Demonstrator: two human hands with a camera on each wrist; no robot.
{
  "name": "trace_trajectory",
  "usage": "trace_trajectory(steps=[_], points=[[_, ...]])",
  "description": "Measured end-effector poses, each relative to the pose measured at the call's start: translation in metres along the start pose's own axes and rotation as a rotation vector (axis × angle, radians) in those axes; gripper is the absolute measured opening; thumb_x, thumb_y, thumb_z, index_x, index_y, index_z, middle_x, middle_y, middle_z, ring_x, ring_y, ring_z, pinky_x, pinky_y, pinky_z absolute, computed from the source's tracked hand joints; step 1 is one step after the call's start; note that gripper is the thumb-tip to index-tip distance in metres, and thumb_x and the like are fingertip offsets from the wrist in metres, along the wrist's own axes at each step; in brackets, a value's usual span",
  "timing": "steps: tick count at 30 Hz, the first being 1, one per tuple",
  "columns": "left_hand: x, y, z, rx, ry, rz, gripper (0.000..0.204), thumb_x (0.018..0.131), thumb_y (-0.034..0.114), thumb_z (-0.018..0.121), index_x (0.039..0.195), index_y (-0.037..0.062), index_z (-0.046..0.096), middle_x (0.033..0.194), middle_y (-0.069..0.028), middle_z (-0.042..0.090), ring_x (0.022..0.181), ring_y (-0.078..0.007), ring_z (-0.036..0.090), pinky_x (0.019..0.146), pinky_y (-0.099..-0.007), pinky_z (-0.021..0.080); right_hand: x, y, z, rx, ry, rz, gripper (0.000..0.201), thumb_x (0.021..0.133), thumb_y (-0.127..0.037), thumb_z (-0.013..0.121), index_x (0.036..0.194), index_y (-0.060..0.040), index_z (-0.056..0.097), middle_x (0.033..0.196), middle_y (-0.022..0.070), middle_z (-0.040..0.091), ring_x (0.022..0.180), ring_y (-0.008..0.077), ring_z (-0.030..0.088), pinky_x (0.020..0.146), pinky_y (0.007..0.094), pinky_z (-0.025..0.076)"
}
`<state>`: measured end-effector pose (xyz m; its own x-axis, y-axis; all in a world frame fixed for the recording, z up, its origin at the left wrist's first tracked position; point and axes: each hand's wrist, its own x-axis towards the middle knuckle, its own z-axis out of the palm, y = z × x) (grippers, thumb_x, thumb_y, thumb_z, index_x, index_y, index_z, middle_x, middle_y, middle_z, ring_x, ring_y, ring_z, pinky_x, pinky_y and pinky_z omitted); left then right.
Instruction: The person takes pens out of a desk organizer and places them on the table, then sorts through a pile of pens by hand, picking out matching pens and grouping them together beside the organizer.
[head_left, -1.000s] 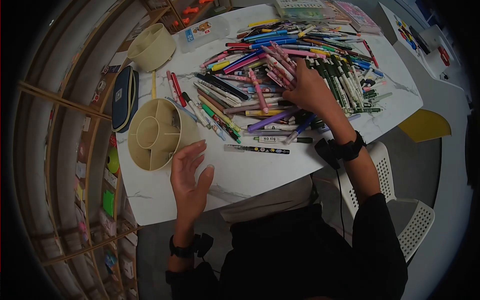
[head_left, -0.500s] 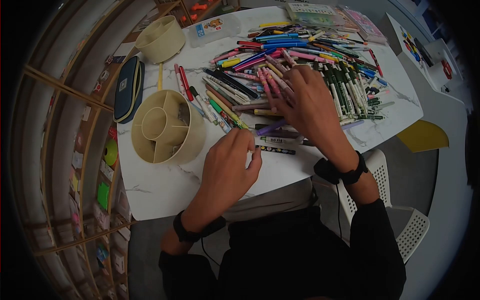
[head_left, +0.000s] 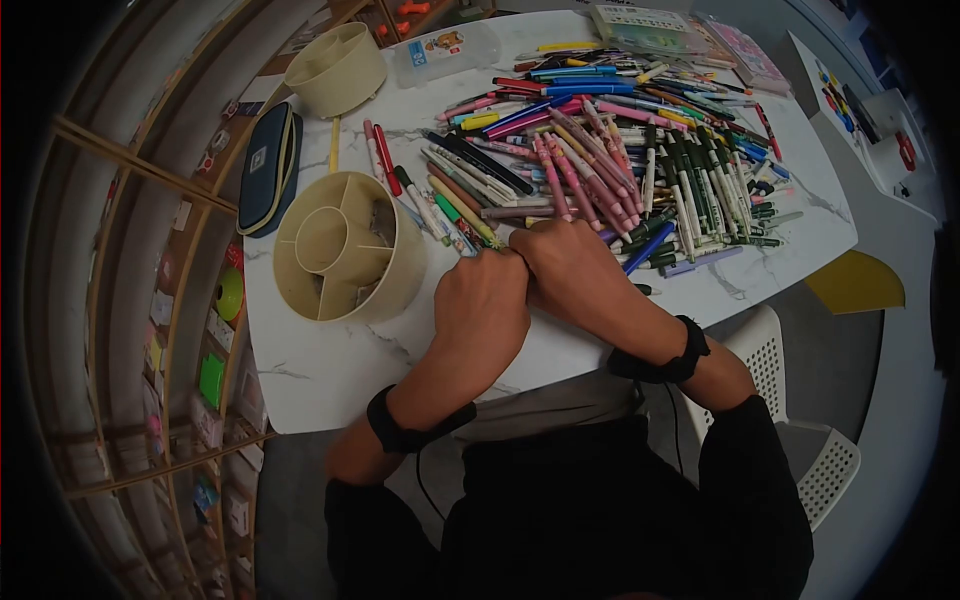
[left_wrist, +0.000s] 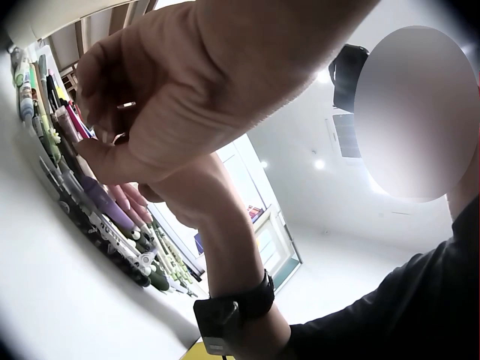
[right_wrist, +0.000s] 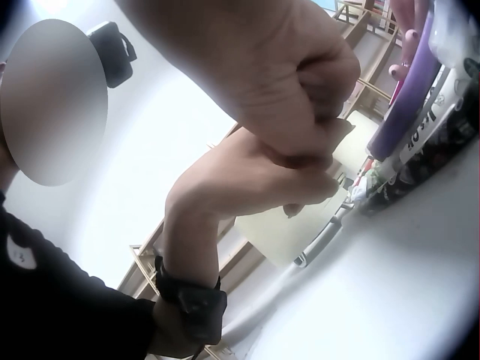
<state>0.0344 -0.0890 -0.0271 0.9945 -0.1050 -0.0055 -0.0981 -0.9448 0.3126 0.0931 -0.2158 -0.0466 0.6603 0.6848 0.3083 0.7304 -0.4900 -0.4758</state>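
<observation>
The pens (head_left: 600, 130) form a wide, dense heap over the middle and right of the tabletop (head_left: 330, 370). Just beyond the hands, slim pink pens (head_left: 590, 172), some patterned, lie nearly parallel in a slanting bundle, their near ends toward the person. To the right of these, green-and-white pens (head_left: 692, 185) fan out side by side, with a blue pen (head_left: 650, 247) tilted close to their near ends. Mixed colours lie crosswise farther back. The left wrist view shows a thick purple pen (left_wrist: 107, 204) at the heap's near fringe, close to both hands.

The left hand (head_left: 480, 305) and right hand (head_left: 578, 270) meet at that fringe, knuckles touching. The left fingers bend loosely inward; the right fingers fold tighter toward the palm. Whether either has hold of a pen I cannot tell.

On the left, a narrow strip of marbled surface parts the heap from a cream divided holder (head_left: 405, 260). A second holder (head_left: 350, 88) stands at the back left, near a dark blue pencil case (head_left: 265, 170) and a transparent box (head_left: 445, 60). The broadest room runs from the left forearm past the near holder to the front left corner. On the right, a veined band reaches from the heap to the tabletop's edge, with a white chair (head_left: 752, 350) just off the near side
</observation>
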Motion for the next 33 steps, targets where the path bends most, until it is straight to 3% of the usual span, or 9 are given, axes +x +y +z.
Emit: trace_trajectory(steps=[7,9,14,17,22,24,26,28,33], points=[[0.008,0.004,-0.007,0.031,0.034,0.036,0.004,0.065,0.0,0.062,0.068,-0.0035,0.062,0.069,-0.0226,0.061,0.069,-0.0393,0.063,0.061,-0.0453,0.052,0.006,0.001,-0.009,-0.048,0.032,-0.019,0.011,0.064,-0.004,0.065,0.072,0.0016,0.059,0.064,0.0201,0.059,0.064,0.037,0.062,0.056,0.0443,0.05],[0.012,0.009,-0.012,0.137,-0.005,0.047,0.006,0.068,-0.001,0.064,0.072,0.0013,0.066,0.074,-0.0167,0.065,0.073,-0.0305,0.067,0.061,-0.0382,0.054,0.006,-0.001,-0.013,-0.047,0.066,-0.023,0.012,0.064,-0.004,0.066,0.072,0.0015,0.06,0.064,0.0198,0.059,0.064,0.0368,0.062,0.056,0.0446,0.05],[0.016,0.014,-0.021,0.181,-0.043,0.078,0.007,0.068,0.0,0.065,0.073,0.0033,0.068,0.075,-0.0138,0.066,0.074,-0.0287,0.068,0.06,-0.0351,0.054,0.008,-0.005,-0.025,-0.09,-0.055,0.053,0.032,0.063,-0.005,0.068,0.094,0.001,0.068,0.07,0.0197,0.062,0.067,0.0364,0.063,0.06,0.0449,0.051],[0.017,0.016,-0.023,0.219,-0.059,0.112,0.006,0.068,0.001,0.065,0.072,0.0039,0.068,0.075,-0.0125,0.066,0.074,-0.0279,0.068,0.058,-0.0338,0.053,0.007,-0.005,-0.026,0.0,0.029,0.035,0.015,0.061,-0.003,0.069,0.071,0.0015,0.059,0.07,0.0192,0.061,0.07,0.0395,0.061,0.061,0.0446,0.048],[0.022,0.011,-0.021,0.195,-0.029,0.172,0.01,0.069,0.004,0.067,0.079,0.0021,0.066,0.074,-0.0122,0.065,0.072,-0.0259,0.068,0.055,-0.0338,0.053,0.004,0.008,-0.037,0.066,0.043,0.066,0.018,0.067,-0.007,0.071,0.077,0.001,0.058,0.065,0.0164,0.06,0.064,0.0352,0.06,0.058,0.0415,0.047],[0.02,0.009,-0.023,0.016,0.038,0.101,0.023,0.071,0.012,0.071,0.086,-0.0026,0.06,0.079,-0.0176,0.062,0.071,-0.0345,0.062,0.061,-0.0419,0.05,0.006,0.015,-0.065,0.117,0.023,0.177,0.021,0.075,-0.011,0.07,0.087,0.0005,0.058,0.062,0.0126,0.057,0.056,0.0266,0.057,0.054,0.0353,0.044],[0.01,0.001,-0.039,0.063,0.001,0.127,0.032,0.072,0.016,0.074,0.092,-0.0024,0.059,0.083,-0.0168,0.062,0.077,-0.0332,0.061,0.067,-0.041,0.048,0.01,0.038,-0.074,0.003,0.194,0.271,0.022,0.078,-0.013,0.068,0.092,0.0012,0.059,0.065,0.0129,0.058,0.056,0.0232,0.056,0.054,0.0329,0.043],[0.001,-0.002,-0.054,0.112,-0.038,0.153,0.04,0.072,0.021,0.076,0.099,-0.0021,0.057,0.086,-0.016,0.062,0.083,-0.0319,0.06,0.072,-0.0401,0.047,0.013,0.075,-0.07,-0.134,0.294,0.163,0.025,0.08,-0.014,0.068,0.096,0.0019,0.06,0.067,0.0139,0.059,0.057,0.0239,0.057,0.056,0.0341,0.045],[-0.006,-0.005,-0.068,0.201,-0.165,0.152,0.053,0.073,0.023,0.076,0.113,-0.0049,0.055,0.092,-0.0151,0.061,0.097,-0.0289,0.055,0.091,-0.0463,0.038,0.025,0.103,-0.057,-0.128,0.116,0.251,0.024,0.081,-0.015,0.067,0.094,0.0047,0.062,0.078,0.0189,0.065,0.068,0.0312,0.063,0.063,0.0371,0.049]])
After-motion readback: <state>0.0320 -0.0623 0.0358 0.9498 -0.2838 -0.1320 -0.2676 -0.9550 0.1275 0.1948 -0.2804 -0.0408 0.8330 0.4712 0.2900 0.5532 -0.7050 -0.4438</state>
